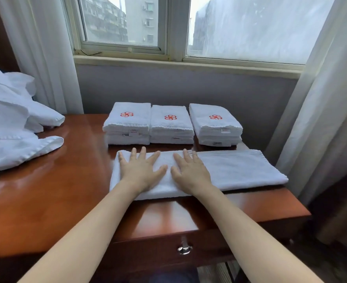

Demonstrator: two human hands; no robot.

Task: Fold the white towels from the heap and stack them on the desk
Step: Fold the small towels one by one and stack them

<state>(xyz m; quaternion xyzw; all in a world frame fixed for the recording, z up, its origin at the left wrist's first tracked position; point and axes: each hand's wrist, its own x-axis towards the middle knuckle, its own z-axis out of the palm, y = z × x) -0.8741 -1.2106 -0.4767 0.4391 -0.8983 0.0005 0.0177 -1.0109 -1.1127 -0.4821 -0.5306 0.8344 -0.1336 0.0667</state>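
Observation:
A white towel (240, 170), folded into a long band, lies across the right part of the wooden desk (56, 190). My left hand (142, 170) and my right hand (191, 170) press flat on its left half, side by side, fingers straight and spread. Behind the band stand three stacks of folded white towels with red flower logos: a left stack (127, 123), a middle stack (170, 125) and a right stack (215, 125). The heap of unfolded white towels (11, 123) sits on the desk's far left.
The desk has a drawer with a metal handle (185, 248) under its front edge. White curtains (321, 99) hang at both sides of the window (168, 27) behind the desk. The band's right end reaches the desk's right edge.

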